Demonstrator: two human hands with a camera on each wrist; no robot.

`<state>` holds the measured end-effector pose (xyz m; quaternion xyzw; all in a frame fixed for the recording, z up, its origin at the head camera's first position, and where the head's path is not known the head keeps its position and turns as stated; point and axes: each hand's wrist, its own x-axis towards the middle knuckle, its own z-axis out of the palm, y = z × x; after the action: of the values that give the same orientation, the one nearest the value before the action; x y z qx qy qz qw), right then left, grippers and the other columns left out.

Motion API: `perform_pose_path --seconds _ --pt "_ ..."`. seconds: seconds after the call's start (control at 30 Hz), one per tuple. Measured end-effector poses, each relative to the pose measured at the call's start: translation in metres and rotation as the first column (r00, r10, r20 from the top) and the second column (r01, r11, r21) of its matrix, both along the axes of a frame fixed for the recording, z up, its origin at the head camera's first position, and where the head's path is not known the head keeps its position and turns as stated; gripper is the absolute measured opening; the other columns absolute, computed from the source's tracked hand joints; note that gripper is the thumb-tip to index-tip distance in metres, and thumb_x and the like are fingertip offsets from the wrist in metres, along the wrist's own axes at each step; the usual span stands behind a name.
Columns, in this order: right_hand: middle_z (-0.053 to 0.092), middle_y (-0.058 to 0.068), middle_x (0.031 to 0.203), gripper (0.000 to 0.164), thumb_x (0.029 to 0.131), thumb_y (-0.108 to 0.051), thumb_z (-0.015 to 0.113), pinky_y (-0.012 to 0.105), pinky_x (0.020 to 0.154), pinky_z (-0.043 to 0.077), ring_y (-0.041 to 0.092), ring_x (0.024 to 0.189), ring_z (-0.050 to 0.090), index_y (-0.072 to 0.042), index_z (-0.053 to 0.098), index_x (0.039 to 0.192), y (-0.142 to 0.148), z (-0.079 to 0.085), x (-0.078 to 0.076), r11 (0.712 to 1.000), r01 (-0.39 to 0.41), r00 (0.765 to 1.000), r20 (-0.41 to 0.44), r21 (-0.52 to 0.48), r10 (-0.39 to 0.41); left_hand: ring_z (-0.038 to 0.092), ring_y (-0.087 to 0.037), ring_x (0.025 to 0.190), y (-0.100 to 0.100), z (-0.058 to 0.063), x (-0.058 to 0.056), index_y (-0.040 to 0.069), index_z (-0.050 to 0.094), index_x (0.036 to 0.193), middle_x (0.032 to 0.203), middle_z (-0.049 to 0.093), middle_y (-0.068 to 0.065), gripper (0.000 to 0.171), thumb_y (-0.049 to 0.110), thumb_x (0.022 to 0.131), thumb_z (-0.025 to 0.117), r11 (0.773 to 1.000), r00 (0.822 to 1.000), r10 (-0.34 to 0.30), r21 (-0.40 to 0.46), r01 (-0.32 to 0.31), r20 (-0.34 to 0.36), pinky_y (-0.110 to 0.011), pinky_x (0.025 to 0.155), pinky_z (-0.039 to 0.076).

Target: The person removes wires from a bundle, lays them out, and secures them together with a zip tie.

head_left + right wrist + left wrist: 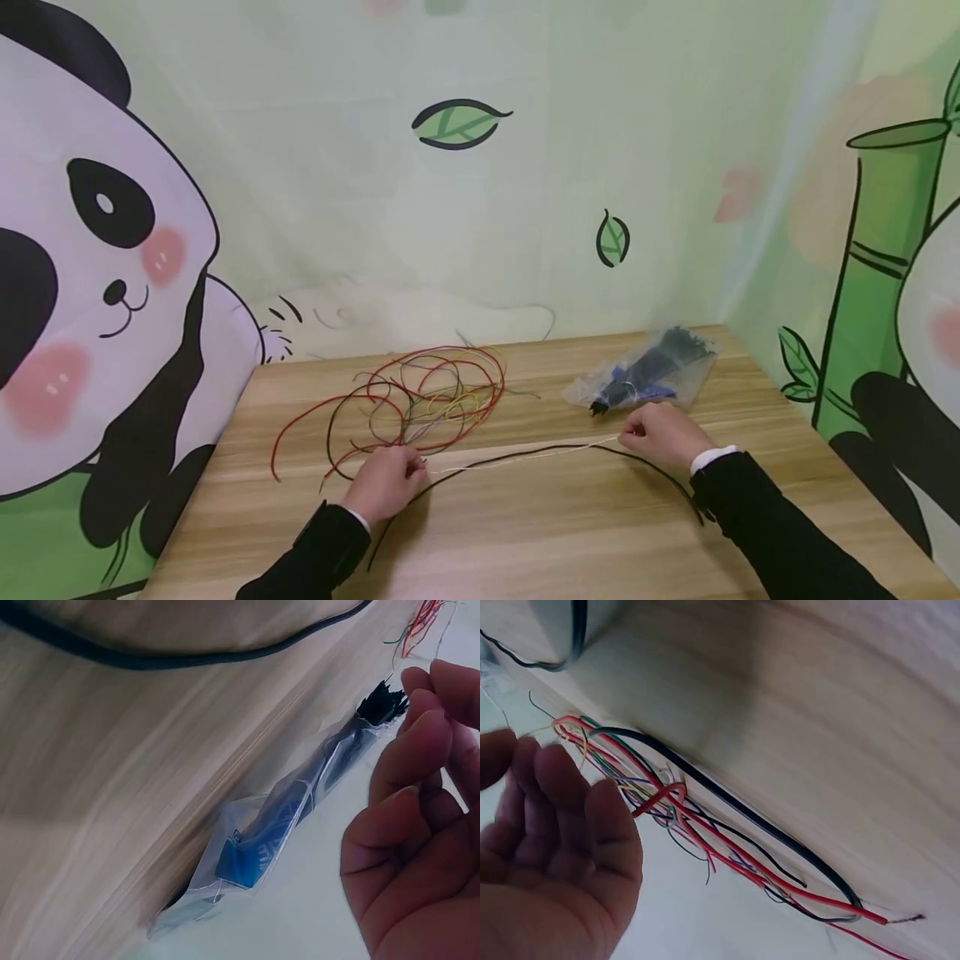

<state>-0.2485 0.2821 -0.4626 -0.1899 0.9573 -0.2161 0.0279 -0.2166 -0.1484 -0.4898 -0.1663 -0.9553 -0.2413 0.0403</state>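
A thin pale wire (517, 456) stretches between the two hands above the table. My left hand (386, 483) pinches its left end between thumb and fingertips; in the left wrist view the left hand (562, 832) shows its palm side. The right hand (666, 437) pinches the other end, and the right wrist view shows that hand (420, 802) with thumb and forefinger together. Below the pale wire, a thick black wire (525, 452) lies bowed across the wood. A tangle of red, black, yellow and grey wires (498, 387) lies behind the left hand.
Beyond the right hand lies a clear plastic bag (693, 375) holding a black bundle of strips and something blue. The wooden table (540, 533) ends at the back against a printed cloth (337, 192) with pandas and leaves.
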Motion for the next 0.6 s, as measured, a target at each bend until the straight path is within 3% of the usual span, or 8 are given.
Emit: perform_pose_path --seconds 0.23,0.4,0.6 --pt "0.062 -0.014 0.068 0.005 0.084 -0.016 0.074 0.028 0.059 0.043 0.006 0.061 0.053 -0.018 0.075 0.079 -0.002 -0.004 -0.005 0.998 -0.027 0.999 -0.031 -0.062 0.025 0.047 -0.011 0.065 0.004 -0.004 0.0 0.013 0.066 0.074 0.07 0.054 0.004 0.011 0.01 0.082 0.071 0.998 0.995 0.066 0.004 -0.066 -0.079 -0.031 0.061 0.041" --pt "0.062 -0.013 0.066 0.011 0.082 -0.013 0.074 0.027 0.061 0.044 0.006 0.061 0.051 -0.02 0.072 0.074 -0.001 -0.007 -0.004 0.997 -0.035 0.999 -0.019 -0.063 0.034 0.045 -0.01 0.06 0.006 -0.005 0.001 0.014 0.064 0.075 0.065 0.052 0.007 0.011 0.008 0.081 0.072 0.999 0.999 0.032 0.019 -0.031 -0.004 -0.029 0.057 0.039" --pt "0.061 -0.013 0.068 0.01 0.083 -0.015 0.073 0.031 0.063 0.045 0.006 0.061 0.053 -0.021 0.071 0.075 -0.001 -0.012 -0.005 1.0 0.009 1.0 0.028 -0.019 -0.009 0.046 -0.008 0.061 0.008 -0.01 0.002 0.015 0.064 0.071 0.066 0.052 0.009 0.014 0.009 0.081 0.071 0.999 0.998 -0.038 -0.007 0.039 0.059 -0.027 0.059 0.04"
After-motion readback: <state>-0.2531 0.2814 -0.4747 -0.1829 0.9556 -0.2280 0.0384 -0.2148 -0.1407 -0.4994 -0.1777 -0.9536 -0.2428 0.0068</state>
